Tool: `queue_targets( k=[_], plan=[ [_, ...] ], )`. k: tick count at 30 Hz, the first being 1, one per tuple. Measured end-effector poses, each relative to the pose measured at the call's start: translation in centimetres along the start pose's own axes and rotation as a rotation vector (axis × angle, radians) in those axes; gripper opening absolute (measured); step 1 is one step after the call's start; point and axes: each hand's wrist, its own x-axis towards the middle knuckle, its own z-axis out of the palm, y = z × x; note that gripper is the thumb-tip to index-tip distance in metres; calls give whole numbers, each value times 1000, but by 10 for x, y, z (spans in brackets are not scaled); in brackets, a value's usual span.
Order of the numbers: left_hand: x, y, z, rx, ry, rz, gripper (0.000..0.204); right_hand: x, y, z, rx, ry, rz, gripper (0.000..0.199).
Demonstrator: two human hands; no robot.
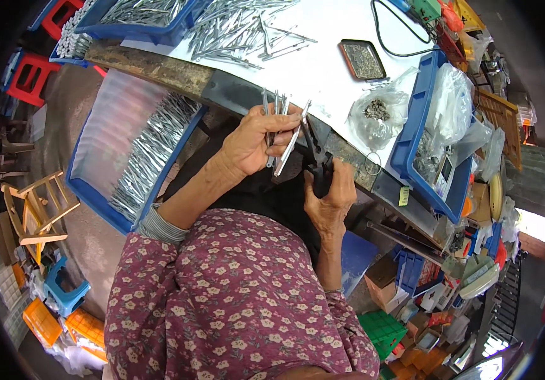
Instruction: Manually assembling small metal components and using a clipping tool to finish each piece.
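Note:
My left hand (245, 144) is closed around several slim silver metal drawing compasses (289, 152), fanned out between its fingers above the near table edge. One of them slants out toward the right, its hinge end up. My right hand (332, 197) is wrapped round the dark handles of a pair of pliers (316, 151). The pliers' jaws point up and left, at the top of that slanted compass; whether they grip it I cannot tell. More loose compasses (237, 31) lie in a heap on the white-covered table (313, 60), beyond my left hand.
A blue tray of compasses (152, 161) stands low on my left; another blue bin (136, 31) sits at the far left of the table. At right are a small dark tray (362, 60), a plastic bag of small parts (379, 114) and a blue crate (411, 136) with bags.

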Motion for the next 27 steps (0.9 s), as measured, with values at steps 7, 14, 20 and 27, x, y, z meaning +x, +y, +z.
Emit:
queue_targets(
  k=[7,14,20,27],
  plan=[
    [-11,-5,15,341,55,333,13,-1,-25,-2,583,-218,383,34],
    [-16,-2,9,1412,5,1186,22,-7,-28,-7,1280,-458,719,39],
    [-28,6,-9,2026,-461,1464,12,-36,-16,-19,1564,-667,957,46],
    [-39,-5,-35,2004,-402,1372,17,-47,-10,-9,1645,-801,971,43]
  ],
)
